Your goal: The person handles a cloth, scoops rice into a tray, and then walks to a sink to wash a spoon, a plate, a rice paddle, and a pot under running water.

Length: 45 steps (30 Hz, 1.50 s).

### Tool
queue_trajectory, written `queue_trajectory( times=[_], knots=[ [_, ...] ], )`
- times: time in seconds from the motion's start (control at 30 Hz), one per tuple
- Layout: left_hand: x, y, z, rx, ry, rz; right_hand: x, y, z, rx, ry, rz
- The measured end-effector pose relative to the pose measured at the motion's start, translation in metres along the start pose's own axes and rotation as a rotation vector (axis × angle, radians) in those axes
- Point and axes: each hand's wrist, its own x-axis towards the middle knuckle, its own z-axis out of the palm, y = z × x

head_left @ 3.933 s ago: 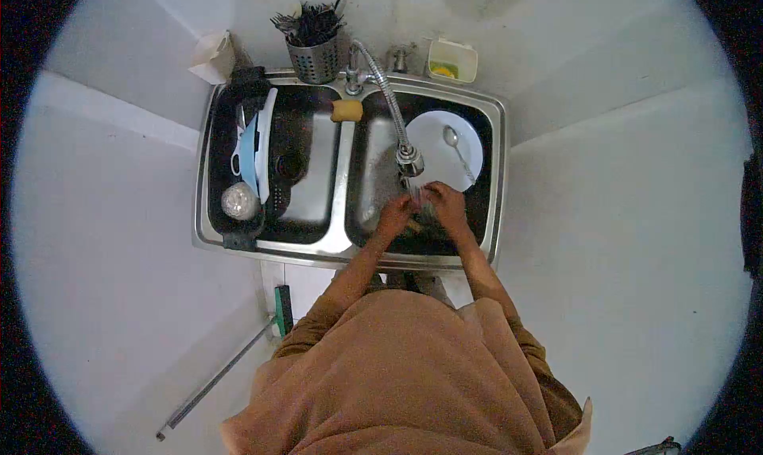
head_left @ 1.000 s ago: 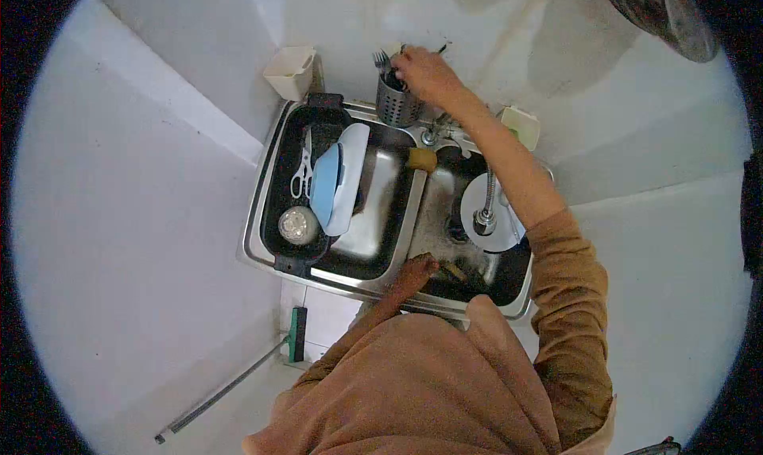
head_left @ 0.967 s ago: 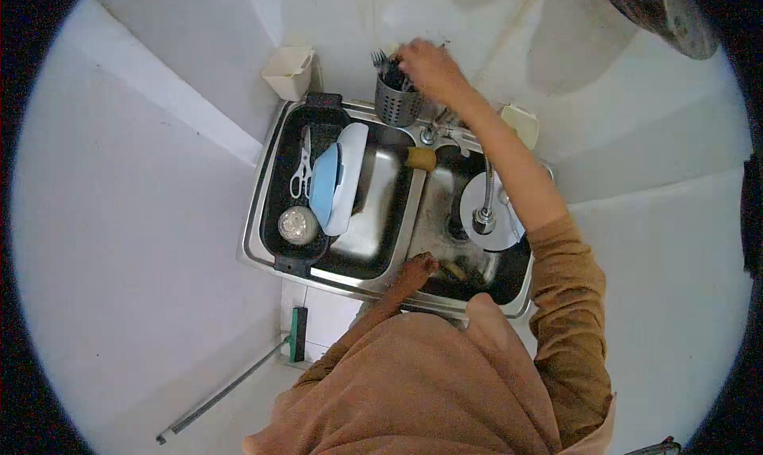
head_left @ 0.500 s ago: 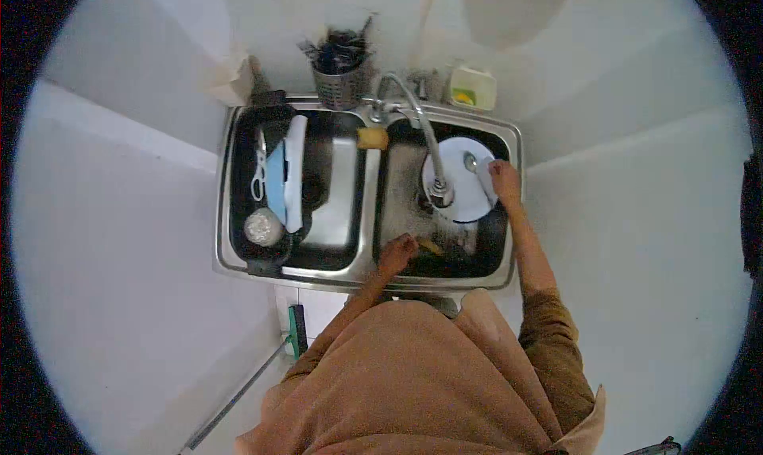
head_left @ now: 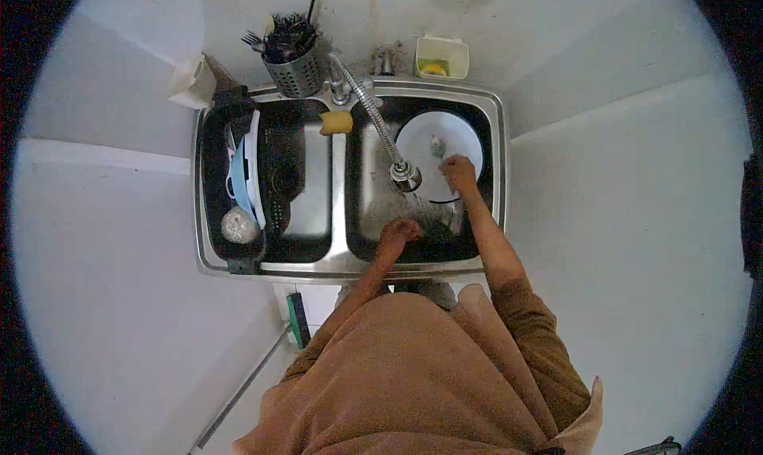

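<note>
My right hand (head_left: 458,174) is over a round white dish (head_left: 467,136) in the right sink basin. Its fingers are closed around what appears to be the handle of a spoon (head_left: 437,145), whose bowl points up and left over the dish. My left hand (head_left: 400,232) is low in the same basin, its fingers curled together; what they hold is too small and blurred to name. Between the hands, water falls from the flexible faucet's spray head (head_left: 405,176), and splashes blur the basin floor beside my left fingers.
A yellow sponge (head_left: 336,123) lies on the divider. The left basin holds a white board (head_left: 253,169), scissors, a light-blue item and a ball of scourer-like material (head_left: 239,226). Behind stand a metal cutlery holder (head_left: 294,75) and a pale tub (head_left: 443,57). Walls flank the sink.
The view has shifted, so the sink sits farther left. My right hand has moved inward and down over the dish, and the spoon has turned with it. My left hand stays low in the basin.
</note>
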Motion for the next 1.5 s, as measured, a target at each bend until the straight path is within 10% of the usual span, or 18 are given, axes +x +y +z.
queue_trajectory(
  times=[0.2, 0.43, 0.6, 0.8, 1.03, 1.13, 1.23, 1.3, 1.5],
  knots=[
    [-0.001, 0.068, 0.045, -0.062, 0.307, -0.399, -0.101, -0.050, 0.015, 0.275, -0.196, 0.158],
    [-0.007, 0.038, 0.014, -0.212, 0.429, -0.216, -0.144, -0.044, 0.041, 0.780, -0.329, 0.449],
    [-0.020, 0.026, -0.014, -0.187, 0.514, -0.211, -0.125, 0.022, 0.119, -0.426, -0.329, -0.014],
    [-0.034, 0.041, -0.022, -0.185, 0.434, -0.270, -0.119, 0.029, 0.141, -0.244, -0.318, -0.230],
    [-0.036, 0.027, -0.032, 0.845, 0.442, 0.059, -0.136, -0.093, 0.078, 0.172, 0.118, -0.316],
    [-0.028, 0.005, -0.040, 1.102, 0.423, 0.212, -0.125, -0.089, 0.085, 0.071, -0.022, -0.528],
    [-0.035, 0.014, -0.034, 1.097, 0.375, 0.217, -0.108, -0.091, 0.084, -0.047, -0.174, -0.083],
    [-0.045, 0.040, -0.031, 1.303, 0.338, 0.378, -0.115, -0.098, 0.089, -0.124, -0.204, -0.239],
    [-0.042, 0.056, -0.027, 1.271, 0.314, 0.142, -0.108, -0.100, 0.092, -0.313, -0.234, -0.245]
  ],
)
